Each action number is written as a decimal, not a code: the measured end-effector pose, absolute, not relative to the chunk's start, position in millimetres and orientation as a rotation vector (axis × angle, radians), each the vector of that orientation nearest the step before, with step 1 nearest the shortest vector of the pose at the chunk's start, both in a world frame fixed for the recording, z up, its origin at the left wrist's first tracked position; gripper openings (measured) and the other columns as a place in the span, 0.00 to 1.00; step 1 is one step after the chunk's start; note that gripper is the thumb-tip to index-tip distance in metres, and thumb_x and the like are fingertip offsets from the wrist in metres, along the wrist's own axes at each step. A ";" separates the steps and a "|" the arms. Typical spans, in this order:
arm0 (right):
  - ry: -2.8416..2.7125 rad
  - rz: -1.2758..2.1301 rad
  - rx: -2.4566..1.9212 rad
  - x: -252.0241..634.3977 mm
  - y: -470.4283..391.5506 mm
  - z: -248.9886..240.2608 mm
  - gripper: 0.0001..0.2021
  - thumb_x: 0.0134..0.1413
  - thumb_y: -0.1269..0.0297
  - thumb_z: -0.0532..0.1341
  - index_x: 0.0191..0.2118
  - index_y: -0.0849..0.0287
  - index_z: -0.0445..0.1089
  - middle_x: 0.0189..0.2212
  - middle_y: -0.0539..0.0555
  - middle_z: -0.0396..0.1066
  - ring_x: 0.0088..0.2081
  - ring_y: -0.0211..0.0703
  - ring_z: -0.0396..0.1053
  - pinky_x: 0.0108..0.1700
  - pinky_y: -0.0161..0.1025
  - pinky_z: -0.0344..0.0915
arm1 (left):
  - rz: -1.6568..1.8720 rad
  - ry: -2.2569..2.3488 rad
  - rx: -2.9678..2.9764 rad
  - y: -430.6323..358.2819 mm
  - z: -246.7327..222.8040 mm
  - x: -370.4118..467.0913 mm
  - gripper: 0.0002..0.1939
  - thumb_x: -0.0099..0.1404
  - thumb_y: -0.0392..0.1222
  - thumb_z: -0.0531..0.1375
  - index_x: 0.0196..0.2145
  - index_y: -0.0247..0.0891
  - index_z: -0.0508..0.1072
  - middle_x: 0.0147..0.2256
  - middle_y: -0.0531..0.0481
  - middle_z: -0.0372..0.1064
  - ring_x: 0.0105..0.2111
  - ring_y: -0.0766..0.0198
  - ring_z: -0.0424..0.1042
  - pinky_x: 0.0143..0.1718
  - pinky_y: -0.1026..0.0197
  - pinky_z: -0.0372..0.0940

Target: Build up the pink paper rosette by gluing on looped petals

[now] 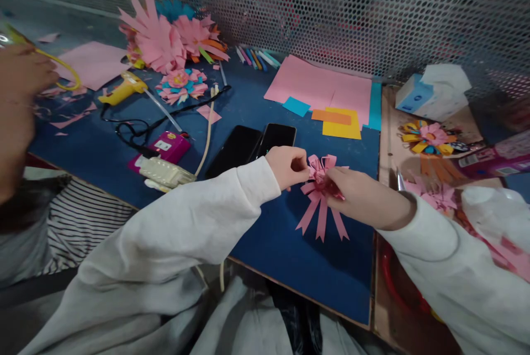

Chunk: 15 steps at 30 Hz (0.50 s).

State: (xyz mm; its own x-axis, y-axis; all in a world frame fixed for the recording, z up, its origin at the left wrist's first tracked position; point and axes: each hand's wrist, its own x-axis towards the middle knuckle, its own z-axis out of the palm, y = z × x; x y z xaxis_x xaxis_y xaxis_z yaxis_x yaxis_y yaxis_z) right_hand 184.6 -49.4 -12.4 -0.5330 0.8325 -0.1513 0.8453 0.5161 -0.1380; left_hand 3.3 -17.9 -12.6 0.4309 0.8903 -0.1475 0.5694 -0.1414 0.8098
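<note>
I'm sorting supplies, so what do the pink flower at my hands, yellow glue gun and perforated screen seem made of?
Pink flower: matte paper or thin card, judging by its flat, notched strips. Yellow glue gun: probably smooth plastic, from its even colour. Perforated screen: likely metal, given its grey sheen.

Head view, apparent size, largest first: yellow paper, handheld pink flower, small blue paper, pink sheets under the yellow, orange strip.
1. Pink sheets
2. Handheld pink flower
3. Yellow paper
Small blue paper and orange strip come last, too alike to rank.
</note>
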 end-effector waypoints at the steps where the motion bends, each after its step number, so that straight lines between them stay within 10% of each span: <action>1: 2.672 -0.304 1.485 184.4 -49.4 -12.4 0.06 0.53 0.65 0.54 0.34 0.61 0.63 0.27 0.55 0.67 0.28 0.43 0.68 0.27 0.35 0.57 | 0.475 1.248 1.829 -17.7 -12.9 3.2 0.08 0.56 0.35 0.58 0.21 0.35 0.64 0.20 0.56 0.65 0.14 0.76 0.61 0.13 0.73 0.56; 15: 2.631 -0.337 1.513 182.6 -50.5 -10.8 0.06 0.53 0.66 0.53 0.35 0.62 0.63 0.28 0.57 0.68 0.29 0.46 0.69 0.27 0.37 0.57 | 0.472 1.236 1.789 -14.0 -14.3 2.0 0.07 0.55 0.34 0.58 0.22 0.35 0.63 0.22 0.54 0.69 0.13 0.75 0.62 0.14 0.72 0.57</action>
